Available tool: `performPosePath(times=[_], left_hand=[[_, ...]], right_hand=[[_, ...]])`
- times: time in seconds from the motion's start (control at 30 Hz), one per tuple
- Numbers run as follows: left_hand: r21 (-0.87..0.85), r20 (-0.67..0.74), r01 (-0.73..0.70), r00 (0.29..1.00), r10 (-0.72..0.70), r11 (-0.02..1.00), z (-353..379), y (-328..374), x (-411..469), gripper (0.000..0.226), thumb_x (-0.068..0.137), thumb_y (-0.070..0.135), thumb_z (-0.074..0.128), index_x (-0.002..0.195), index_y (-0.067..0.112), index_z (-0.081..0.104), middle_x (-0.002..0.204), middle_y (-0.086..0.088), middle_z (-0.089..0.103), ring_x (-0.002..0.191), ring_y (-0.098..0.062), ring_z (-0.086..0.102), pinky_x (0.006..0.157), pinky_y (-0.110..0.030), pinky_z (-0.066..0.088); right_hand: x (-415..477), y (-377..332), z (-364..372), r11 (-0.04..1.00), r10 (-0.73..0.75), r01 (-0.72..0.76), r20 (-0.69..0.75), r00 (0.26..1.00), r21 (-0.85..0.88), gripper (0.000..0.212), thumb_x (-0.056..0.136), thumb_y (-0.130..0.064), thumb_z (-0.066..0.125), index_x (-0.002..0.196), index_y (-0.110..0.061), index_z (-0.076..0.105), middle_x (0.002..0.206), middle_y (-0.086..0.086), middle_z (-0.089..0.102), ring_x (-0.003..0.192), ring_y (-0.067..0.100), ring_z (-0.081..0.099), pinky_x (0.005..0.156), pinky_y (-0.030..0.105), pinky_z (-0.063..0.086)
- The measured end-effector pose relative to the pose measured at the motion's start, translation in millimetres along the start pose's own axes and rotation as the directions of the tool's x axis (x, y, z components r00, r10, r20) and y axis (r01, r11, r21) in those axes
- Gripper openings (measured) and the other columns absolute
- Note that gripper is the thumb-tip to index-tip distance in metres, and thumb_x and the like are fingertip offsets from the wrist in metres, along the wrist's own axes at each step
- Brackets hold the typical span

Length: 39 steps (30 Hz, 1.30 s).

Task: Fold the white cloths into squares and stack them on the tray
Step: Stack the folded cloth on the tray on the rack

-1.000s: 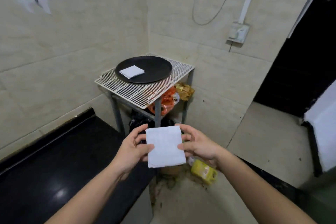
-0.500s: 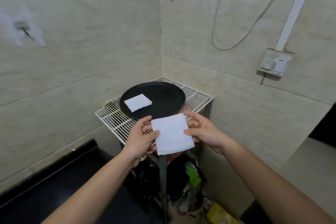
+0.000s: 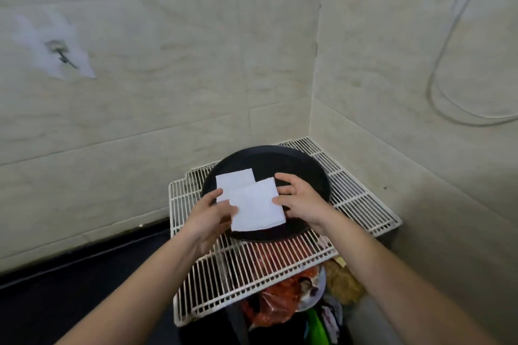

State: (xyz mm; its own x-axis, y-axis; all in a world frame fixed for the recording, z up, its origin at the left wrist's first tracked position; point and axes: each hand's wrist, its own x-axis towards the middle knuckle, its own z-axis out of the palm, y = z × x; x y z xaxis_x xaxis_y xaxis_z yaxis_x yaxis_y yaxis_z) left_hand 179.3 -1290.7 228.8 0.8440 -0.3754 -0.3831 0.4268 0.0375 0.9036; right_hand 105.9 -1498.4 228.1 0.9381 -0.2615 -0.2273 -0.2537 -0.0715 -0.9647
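A round black tray [image 3: 308,168] lies on a white wire rack [image 3: 280,255] in the tiled corner. One folded white cloth [image 3: 232,180] rests on the tray's left part. I hold a second folded white cloth [image 3: 256,208] flat over the tray's near side, partly overlapping the first. My left hand [image 3: 208,214] grips its left edge with the thumb on top. My right hand [image 3: 301,199] holds its right edge, fingers spread. Whether the held cloth touches the tray is hidden.
Tiled walls close in behind and to the right of the rack. A grey cable [image 3: 448,87] loops on the right wall. Under the rack sit bags, an orange-red one [image 3: 283,297] among them. A black counter [image 3: 56,297] runs at the lower left.
I have stepped closer and carried the folded cloth forward, from in front of the rack to over the tray, above the first cloth. Both hands keep hold of it.
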Motion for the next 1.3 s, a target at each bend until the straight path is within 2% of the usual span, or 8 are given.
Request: performPosePath(times=[0.13, 0.37, 0.8, 1.0, 1.07, 1.13, 1.2, 1.3], left_hand=[[0.062, -0.122, -0.058, 0.990, 0.065, 0.996, -2, 5, 21, 0.070, 0.087, -0.011, 0.061, 0.148, 0.010, 0.034, 0.121, -0.014, 0.062, 0.105, -0.033, 0.066, 0.080, -0.046, 0.058], [0.040, -0.202, -0.102, 0.974, 0.108, 0.994, -15, 20, 75, 0.069, 0.086, -0.016, 0.057, 0.147, 0.004, 0.033, 0.108, -0.012, 0.068, 0.093, -0.028, 0.068, 0.067, -0.036, 0.055], [0.110, -0.227, -0.066, 0.970, 0.090, 0.992, -45, 8, 140, 0.067, 0.085, -0.013, 0.061, 0.144, 0.008, 0.038, 0.106, -0.007, 0.068, 0.098, -0.029, 0.068, 0.084, -0.044, 0.057], [0.222, -0.215, -0.093, 0.966, 0.141, 0.971, -45, 5, 145, 0.063, 0.087, -0.009, 0.059, 0.144, 0.009, 0.040, 0.112, -0.004, 0.069, 0.100, -0.027, 0.068, 0.088, -0.045, 0.056], [0.303, -0.202, -0.120, 0.961, 0.187, 0.945, -45, 4, 143, 0.060, 0.089, -0.004, 0.059, 0.145, 0.009, 0.040, 0.122, -0.007, 0.066, 0.103, -0.023, 0.067, 0.089, -0.040, 0.055], [0.481, -0.157, -0.202, 0.938, 0.310, 0.853, -46, 3, 138, 0.058, 0.093, 0.005, 0.058, 0.148, 0.012, 0.039, 0.136, -0.006, 0.058, 0.116, -0.019, 0.060, 0.097, -0.033, 0.048], [0.653, -0.021, -0.320, 0.898, 0.439, 0.686, -49, 1, 132, 0.058, 0.097, 0.011, 0.054, 0.151, 0.014, 0.034, 0.144, 0.003, 0.047, 0.132, -0.015, 0.047, 0.109, -0.030, 0.037], [0.785, 0.157, -0.378, 0.888, 0.432, 0.491, -52, -7, 124, 0.060, 0.100, 0.013, 0.047, 0.156, 0.017, 0.024, 0.155, 0.002, 0.038, 0.139, -0.019, 0.042, 0.114, -0.031, 0.034]], right_hand=[[35, -2, 4, 0.999, 0.026, -0.028, 0.048, 0.998, 0.035, 0.066, 0.092, -0.007, 0.065, 0.148, -0.028, 0.038, 0.131, -0.001, 0.060, 0.115, 0.017, 0.059, 0.094, 0.042, 0.056], [95, 0, 22, 0.997, 0.061, -0.062, 0.030, 0.998, 0.051, 0.068, 0.091, -0.002, 0.063, 0.150, -0.025, 0.037, 0.128, 0.000, 0.062, 0.110, 0.017, 0.063, 0.087, 0.037, 0.059], [153, 11, 40, 0.992, 0.119, -0.117, -0.051, 0.992, 0.037, 0.067, 0.090, -0.001, 0.063, 0.148, -0.024, 0.040, 0.130, 0.002, 0.062, 0.109, 0.017, 0.064, 0.092, 0.041, 0.058], [154, 17, 37, 0.998, 0.056, -0.056, -0.065, 0.996, 0.010, 0.066, 0.090, -0.002, 0.065, 0.147, -0.025, 0.042, 0.129, -0.001, 0.061, 0.107, 0.016, 0.065, 0.087, 0.040, 0.060], [149, 18, 37, 0.995, -0.005, -0.003, -0.084, 0.996, -0.104, 0.061, 0.092, -0.008, 0.065, 0.146, -0.026, 0.043, 0.136, -0.001, 0.057, 0.110, 0.015, 0.063, 0.092, 0.040, 0.057], [140, 17, 36, 0.915, -0.175, 0.130, -0.085, 0.981, -0.381, 0.054, 0.098, -0.023, 0.059, 0.148, -0.027, 0.040, 0.148, -0.005, 0.045, 0.121, 0.012, 0.056, 0.102, 0.034, 0.049], [133, 17, 34, 0.700, -0.328, 0.283, 0.057, 0.943, -0.656, 0.053, 0.104, -0.035, 0.045, 0.154, -0.026, 0.031, 0.160, -0.008, 0.026, 0.141, 0.013, 0.034, 0.115, 0.034, 0.035], [131, 26, 33, 0.420, -0.250, 0.356, 0.270, 0.930, -0.835, 0.056, 0.107, -0.041, 0.026, 0.159, -0.021, 0.015, 0.167, -0.008, 0.005, 0.152, 0.014, 0.006, 0.123, 0.039, 0.015]])
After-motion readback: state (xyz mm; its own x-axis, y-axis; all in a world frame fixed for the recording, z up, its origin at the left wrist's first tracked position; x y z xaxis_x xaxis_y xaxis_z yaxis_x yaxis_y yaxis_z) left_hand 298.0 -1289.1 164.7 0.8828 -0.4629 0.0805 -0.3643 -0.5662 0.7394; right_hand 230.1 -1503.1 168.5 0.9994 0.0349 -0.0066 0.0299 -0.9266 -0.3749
